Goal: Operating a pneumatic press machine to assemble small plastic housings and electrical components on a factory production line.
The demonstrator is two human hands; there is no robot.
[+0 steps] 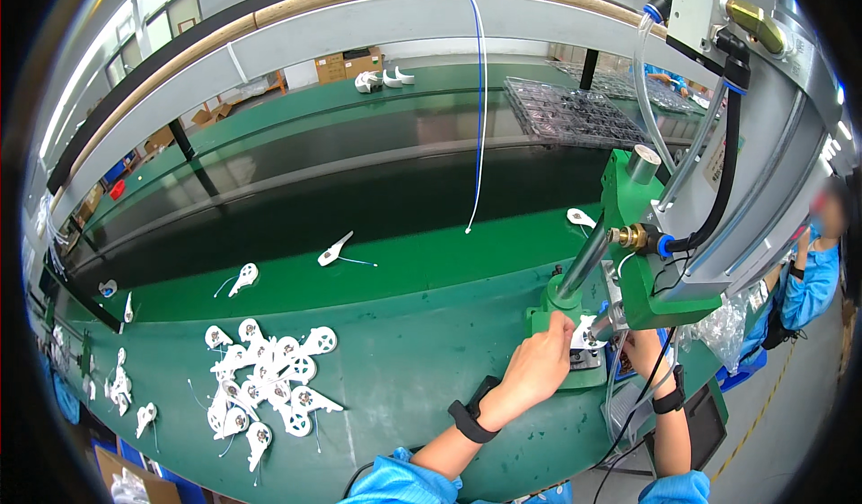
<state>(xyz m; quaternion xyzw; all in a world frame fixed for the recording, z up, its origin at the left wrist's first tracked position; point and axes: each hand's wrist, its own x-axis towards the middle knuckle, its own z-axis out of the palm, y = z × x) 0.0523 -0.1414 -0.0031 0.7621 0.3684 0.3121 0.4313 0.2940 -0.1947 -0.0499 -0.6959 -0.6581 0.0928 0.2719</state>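
Note:
My left hand (541,358) is closed at the green press, its fingers pinching the edge of a white plastic part (587,332). That part lies on the press's small metal fixture (585,358), below the steel ram (611,322). On the other side of the ram, my right hand (643,353) reaches down by a small blue bin (623,360) of tiny pieces. Tubes and the press hide most of its fingers. The green press (660,297) carries a large grey cylinder (763,181) that leans over both hands.
Several white plastic parts with thin wires lie in a pile (269,378) on the green table (395,369). More parts sit along a green strip (404,261) beside a dark conveyor belt (359,190). Clear trays (575,113) stand beyond. A person in blue (808,288) is at the right.

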